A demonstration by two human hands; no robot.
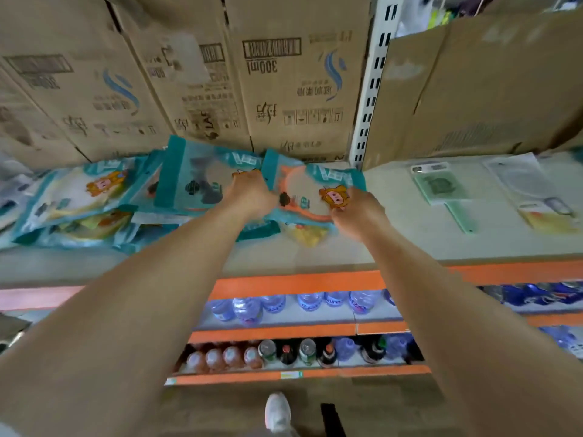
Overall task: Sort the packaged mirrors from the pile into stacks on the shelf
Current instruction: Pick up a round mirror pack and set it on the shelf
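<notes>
A pile of teal-packaged mirrors [79, 203] lies across the left half of the top shelf [315, 257]. In the middle, an orange-rimmed packaged mirror [310, 190] with a cartoon sticker sits on top of other packs. My left hand [250, 192] grips its left edge, and my right hand [356, 209] grips its lower right edge. Just left of it leans another teal pack with a dark-framed mirror [195, 181]. A yellow mirror pack [307, 234] peeks out underneath.
Cardboard boxes [284, 74] stand along the back of the shelf. To the right lie a green hand mirror pack [441, 190] and a clear pack [536, 200]. Lower shelves hold water bottles [299, 305] and drinks [284, 353]. A white upright post [369, 89] divides the shelving.
</notes>
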